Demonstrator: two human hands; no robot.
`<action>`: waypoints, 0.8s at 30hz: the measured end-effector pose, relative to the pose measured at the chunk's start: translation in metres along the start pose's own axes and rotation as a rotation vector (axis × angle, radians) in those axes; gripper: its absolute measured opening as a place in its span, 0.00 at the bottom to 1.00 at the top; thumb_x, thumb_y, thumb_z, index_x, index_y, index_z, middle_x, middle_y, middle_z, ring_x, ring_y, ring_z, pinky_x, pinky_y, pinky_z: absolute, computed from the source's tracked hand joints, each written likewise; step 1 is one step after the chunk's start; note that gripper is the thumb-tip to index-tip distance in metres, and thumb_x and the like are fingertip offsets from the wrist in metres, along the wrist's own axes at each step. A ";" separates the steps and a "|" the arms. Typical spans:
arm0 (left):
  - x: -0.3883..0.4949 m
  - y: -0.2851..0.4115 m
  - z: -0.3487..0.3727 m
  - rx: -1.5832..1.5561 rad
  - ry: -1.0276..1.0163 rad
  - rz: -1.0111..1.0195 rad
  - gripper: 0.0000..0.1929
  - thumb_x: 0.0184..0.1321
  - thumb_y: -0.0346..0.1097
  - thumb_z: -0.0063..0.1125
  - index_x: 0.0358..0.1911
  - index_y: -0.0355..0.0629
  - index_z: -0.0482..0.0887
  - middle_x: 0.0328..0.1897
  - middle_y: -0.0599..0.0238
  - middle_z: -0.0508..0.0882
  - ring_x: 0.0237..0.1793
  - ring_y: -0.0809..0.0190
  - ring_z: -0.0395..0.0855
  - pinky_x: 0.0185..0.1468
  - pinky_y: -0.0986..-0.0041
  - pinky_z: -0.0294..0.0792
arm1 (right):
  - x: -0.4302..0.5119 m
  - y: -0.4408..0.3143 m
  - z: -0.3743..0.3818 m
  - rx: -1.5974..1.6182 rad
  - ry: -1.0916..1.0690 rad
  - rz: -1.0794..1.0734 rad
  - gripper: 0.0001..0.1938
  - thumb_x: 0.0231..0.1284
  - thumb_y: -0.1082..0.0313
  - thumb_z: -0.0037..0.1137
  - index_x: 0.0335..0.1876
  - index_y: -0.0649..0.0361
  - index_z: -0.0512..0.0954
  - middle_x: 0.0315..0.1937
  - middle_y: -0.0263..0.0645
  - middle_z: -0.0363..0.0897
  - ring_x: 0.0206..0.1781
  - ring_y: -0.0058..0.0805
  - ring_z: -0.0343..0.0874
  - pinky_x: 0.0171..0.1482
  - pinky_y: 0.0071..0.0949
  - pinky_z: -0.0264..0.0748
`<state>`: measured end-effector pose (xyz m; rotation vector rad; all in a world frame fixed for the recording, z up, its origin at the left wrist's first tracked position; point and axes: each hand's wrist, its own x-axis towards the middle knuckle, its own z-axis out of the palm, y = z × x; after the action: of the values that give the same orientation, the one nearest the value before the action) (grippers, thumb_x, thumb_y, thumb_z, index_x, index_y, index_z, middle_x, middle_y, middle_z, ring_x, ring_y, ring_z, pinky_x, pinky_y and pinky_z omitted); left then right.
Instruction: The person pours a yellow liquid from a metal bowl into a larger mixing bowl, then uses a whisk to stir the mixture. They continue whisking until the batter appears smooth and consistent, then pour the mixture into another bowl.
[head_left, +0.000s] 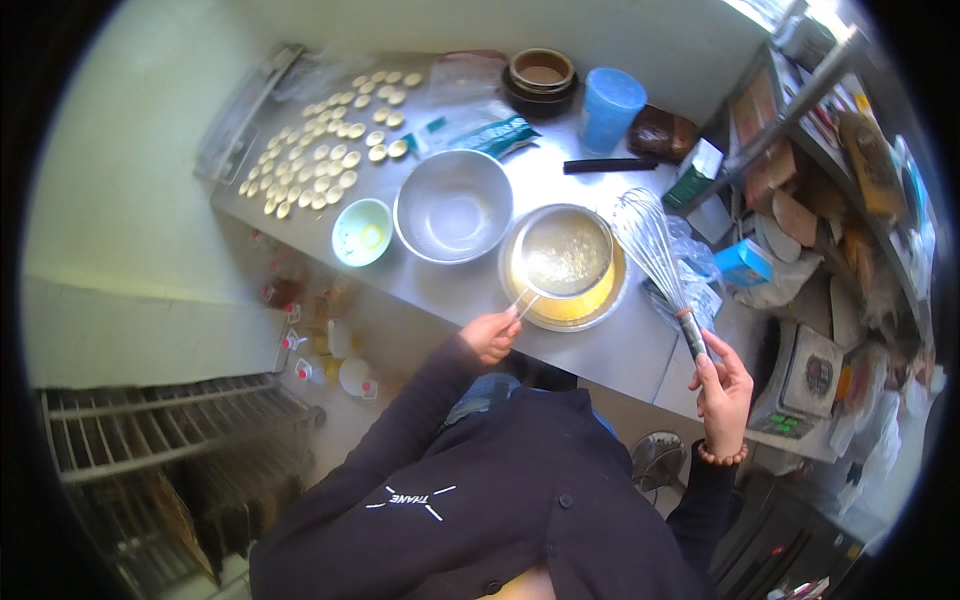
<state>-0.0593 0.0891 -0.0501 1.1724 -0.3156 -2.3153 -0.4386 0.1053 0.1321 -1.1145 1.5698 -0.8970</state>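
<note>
My left hand (493, 336) grips the wire handle of a round fine-mesh strainer (568, 251), which lies over a metal bowl (620, 300). Yellow liquid (574, 306) shows in that bowl below the strainer's edge, and foam or bubbles glisten in the mesh. In my right hand (724, 382) is a wire balloon whisk (660, 255), held by its handle with the wires pointing away from me, to the right of the strainer. A larger metal mixing bowl (454, 206) stands left of the strainer. Beside it is a small pale green bowl (362, 232) with yellow residue inside.
Many small tart shells (322, 154) cover the table's far left. Behind the bowls are a green-and-clear bag (491, 136), a blue plastic pitcher (613, 109) and a black bar (609, 166). A digital scale (810, 375) and a crowded shelf (847, 165) stand at right; a rack (180, 427) is lower left.
</note>
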 end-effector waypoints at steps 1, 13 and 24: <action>0.007 -0.003 -0.003 0.035 0.059 0.018 0.23 0.83 0.57 0.39 0.32 0.51 0.69 0.15 0.82 0.57 0.11 0.77 0.47 0.14 0.79 0.38 | 0.001 0.003 0.000 0.017 0.005 0.000 0.20 0.74 0.69 0.61 0.68 0.59 0.80 0.26 0.27 0.78 0.21 0.08 0.66 0.24 0.14 0.57; 0.003 -0.004 -0.018 0.375 0.126 0.254 0.27 0.81 0.59 0.42 0.29 0.47 0.75 0.12 0.76 0.67 0.12 0.73 0.65 0.18 0.77 0.63 | 0.006 0.007 0.003 -0.027 -0.031 -0.035 0.21 0.77 0.64 0.59 0.70 0.60 0.77 0.23 0.29 0.77 0.15 0.06 0.60 0.19 0.12 0.54; 0.012 0.075 -0.081 0.351 0.683 0.530 0.34 0.74 0.70 0.46 0.29 0.43 0.83 0.12 0.74 0.69 0.09 0.72 0.62 0.15 0.76 0.55 | 0.008 0.006 0.016 -0.016 -0.040 0.003 0.20 0.75 0.66 0.60 0.69 0.59 0.78 0.24 0.29 0.78 0.17 0.07 0.63 0.20 0.12 0.54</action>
<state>0.0253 0.0225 -0.0746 1.7134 -0.6871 -1.3426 -0.4258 0.0991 0.1200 -1.1345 1.5475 -0.8567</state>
